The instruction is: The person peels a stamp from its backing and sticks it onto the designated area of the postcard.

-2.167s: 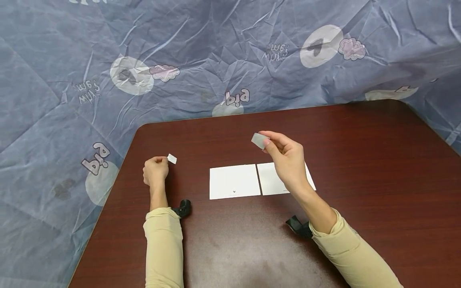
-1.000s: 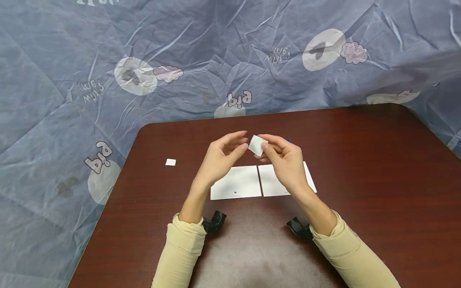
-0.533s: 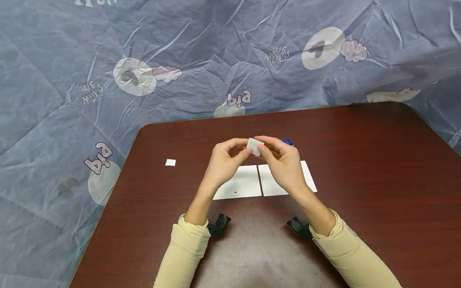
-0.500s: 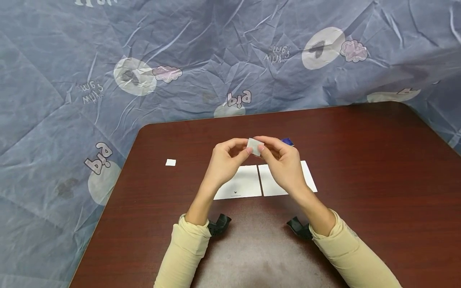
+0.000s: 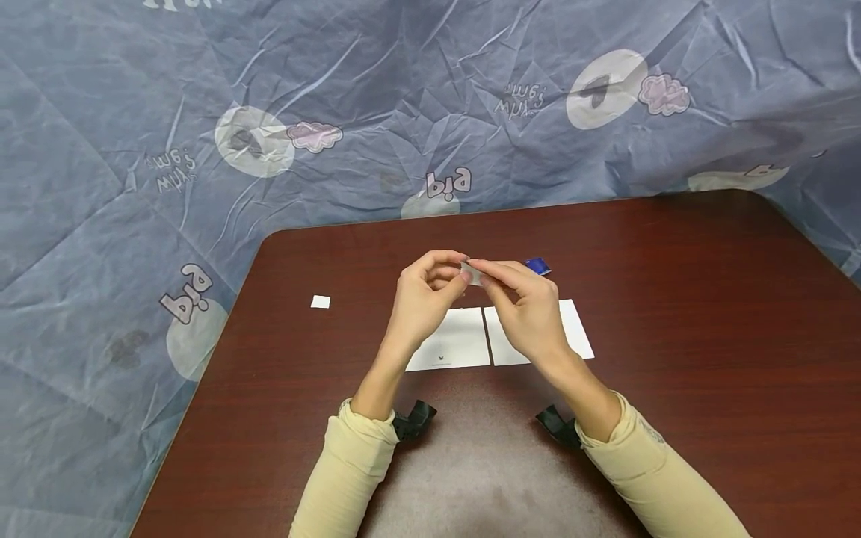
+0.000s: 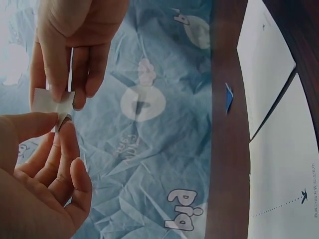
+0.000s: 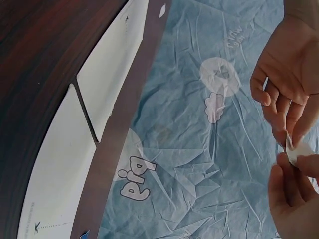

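Both hands are raised over the table, meeting at a small whitish sachet (image 5: 474, 275) with a zigzag edge. My left hand (image 5: 422, 299) pinches its left side between thumb and forefinger. From the other side, my right hand (image 5: 530, 308) grips it with thumb and fingertips. Part of the sachet (image 6: 45, 101) is hidden behind the fingers in the left wrist view. It looks bent between the two grips in the right wrist view, where a pale curved face of the sachet (image 7: 300, 150) shows.
Two white cards, a left card (image 5: 451, 347) and a right card (image 5: 572, 329), lie side by side beneath the hands. A small white piece (image 5: 321, 302) lies to the left, and a small blue packet (image 5: 538, 266) lies behind the right hand. A printed blue curtain (image 5: 377, 97) hangs behind the table.
The left hand put the small white piece down on the left, then came across and took hold of the sachet. Since then the sachet has tilted and the right forefinger has moved over its top.
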### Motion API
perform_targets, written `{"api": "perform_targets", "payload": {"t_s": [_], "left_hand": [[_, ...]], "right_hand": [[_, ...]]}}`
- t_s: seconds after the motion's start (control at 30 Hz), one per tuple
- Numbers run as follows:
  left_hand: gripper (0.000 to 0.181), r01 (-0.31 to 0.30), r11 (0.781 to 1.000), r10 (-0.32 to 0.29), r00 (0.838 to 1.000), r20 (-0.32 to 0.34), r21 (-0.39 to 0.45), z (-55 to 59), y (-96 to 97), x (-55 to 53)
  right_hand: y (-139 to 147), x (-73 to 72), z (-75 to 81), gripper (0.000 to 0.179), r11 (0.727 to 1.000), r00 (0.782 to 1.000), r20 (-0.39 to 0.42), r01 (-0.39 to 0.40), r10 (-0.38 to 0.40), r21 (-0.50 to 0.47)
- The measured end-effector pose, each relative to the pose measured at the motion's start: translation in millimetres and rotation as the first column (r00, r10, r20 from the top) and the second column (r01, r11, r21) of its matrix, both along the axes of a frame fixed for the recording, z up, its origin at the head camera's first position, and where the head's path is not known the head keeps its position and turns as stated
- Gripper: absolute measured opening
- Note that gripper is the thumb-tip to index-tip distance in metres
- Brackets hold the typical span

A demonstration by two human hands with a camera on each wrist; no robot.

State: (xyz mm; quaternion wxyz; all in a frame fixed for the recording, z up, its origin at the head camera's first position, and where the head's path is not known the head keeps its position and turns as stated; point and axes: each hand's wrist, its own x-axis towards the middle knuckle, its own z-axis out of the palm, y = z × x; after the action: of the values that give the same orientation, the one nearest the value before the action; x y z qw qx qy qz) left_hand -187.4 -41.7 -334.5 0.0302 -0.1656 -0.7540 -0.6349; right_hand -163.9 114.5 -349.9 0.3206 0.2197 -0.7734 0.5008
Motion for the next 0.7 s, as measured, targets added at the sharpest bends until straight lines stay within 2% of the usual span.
{"api": "perform_targets", "payload": {"t_s": [0.17, 0.37, 0.5, 0.6, 0.7], "left_hand": [[0.032, 0.021, 1.0, -0.022, 0.999, 0.024, 0.015, 2.5, 0.3, 2.2], [0.027, 0.068, 0.991, -0.084, 0.986, 0.14, 0.119, 8.3, -0.5, 5.4], [0.027, 0.081, 0.985, -0.108, 0.977, 0.183, 0.15, 11.2, -3.0, 6.7], [0.03, 0.096, 0.976, -0.131, 0.975, 0.177, 0.195, 11.8, -3.6, 6.4], [0.034, 0.096, 0.964, -0.138, 0.978, 0.157, 0.247, 11.6, -3.5, 5.5]], "right_hand": [[-0.5, -2.8, -0.9, 0.024, 0.998, 0.989, -0.134, 0.064, -0.064, -0.001], [-0.6, -4.8, -1.6, 0.023, 0.99, 0.956, -0.26, 0.142, -0.135, 0.008], [-1.2, -5.5, -3.5, 0.024, 0.988, 0.943, -0.296, 0.157, -0.153, -0.01], [-2.1, -6.2, -4.3, 0.025, 0.989, 0.94, -0.308, 0.143, -0.146, -0.032], [-1.3, -7.0, -4.7, 0.025, 0.992, 0.943, -0.309, 0.128, -0.121, 0.0]]}}
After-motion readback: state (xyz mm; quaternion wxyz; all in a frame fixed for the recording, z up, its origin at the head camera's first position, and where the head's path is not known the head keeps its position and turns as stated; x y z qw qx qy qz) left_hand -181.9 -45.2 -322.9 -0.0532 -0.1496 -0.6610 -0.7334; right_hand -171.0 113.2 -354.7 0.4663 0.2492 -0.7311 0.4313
